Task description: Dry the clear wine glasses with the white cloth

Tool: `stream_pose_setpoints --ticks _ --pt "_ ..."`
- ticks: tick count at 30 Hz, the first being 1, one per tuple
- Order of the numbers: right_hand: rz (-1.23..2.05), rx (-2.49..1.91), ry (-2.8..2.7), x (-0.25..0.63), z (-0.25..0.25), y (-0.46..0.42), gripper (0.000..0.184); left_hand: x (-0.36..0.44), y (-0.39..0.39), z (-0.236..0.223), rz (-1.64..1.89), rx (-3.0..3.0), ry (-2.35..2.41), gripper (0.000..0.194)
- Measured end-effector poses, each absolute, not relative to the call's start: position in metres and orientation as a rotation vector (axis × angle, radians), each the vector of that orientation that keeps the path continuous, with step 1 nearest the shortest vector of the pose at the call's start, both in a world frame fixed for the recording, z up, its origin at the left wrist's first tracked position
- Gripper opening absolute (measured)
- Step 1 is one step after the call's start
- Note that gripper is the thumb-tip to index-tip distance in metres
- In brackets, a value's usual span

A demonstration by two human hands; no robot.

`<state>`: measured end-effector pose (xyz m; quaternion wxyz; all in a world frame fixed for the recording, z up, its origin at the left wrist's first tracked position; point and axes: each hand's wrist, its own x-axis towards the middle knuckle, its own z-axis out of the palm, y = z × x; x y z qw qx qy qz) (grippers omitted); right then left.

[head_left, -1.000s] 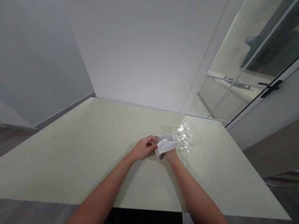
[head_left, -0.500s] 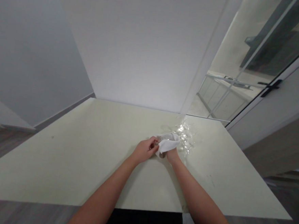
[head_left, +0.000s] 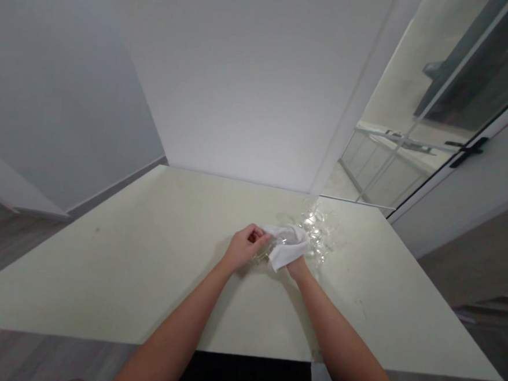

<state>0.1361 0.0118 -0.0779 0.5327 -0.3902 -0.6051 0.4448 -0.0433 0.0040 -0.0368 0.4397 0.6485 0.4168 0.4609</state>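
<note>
My left hand (head_left: 245,247) is closed in a pinch, its thumb and forefinger at the left edge of a white cloth (head_left: 288,254). Clear, shiny material (head_left: 283,241) shows within the folds of the cloth, and a little more of it pokes out below my left fingertips. From the right, my right hand (head_left: 297,268) reaches under the cloth and supports it; its fingers are mostly hidden. Just beyond the cloth lies a loose cluster of clear, glinting pieces (head_left: 315,229) on the table, too small and reflective to make out singly.
The pale table (head_left: 179,266) spans the view, its back edge against a white wall panel (head_left: 244,85). At the right stands a glass-paned door with a black handle (head_left: 468,150). Faint marks (head_left: 361,308) show on the table's right part.
The white cloth has opened out and its front flap now hangs lower. My left hand has shifted slightly left and up, uncovering clear material beneath its fingertips. My right hand stays under the cloth.
</note>
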Motion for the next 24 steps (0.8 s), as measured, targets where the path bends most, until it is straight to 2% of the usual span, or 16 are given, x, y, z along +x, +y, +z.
stream_pose_setpoints --ticks 2,7,14,24 --pt "0.957 -0.981 -1.509 0.140 -0.079 0.009 0.028 -0.040 0.004 -0.038 1.300 1.703 1.076 0.035" --pt "0.973 -1.031 -1.686 0.133 -0.080 0.003 0.026 -0.035 -0.001 -0.040 1.038 1.715 0.879 0.045" --pt "0.996 -0.969 -1.670 0.125 -0.069 0.002 0.028 -0.035 0.000 -0.041 1.039 1.494 0.809 0.055" --pt "1.058 -0.782 -1.708 0.115 -0.058 -0.009 0.030 -0.042 0.010 -0.044 1.284 1.405 0.887 0.053"
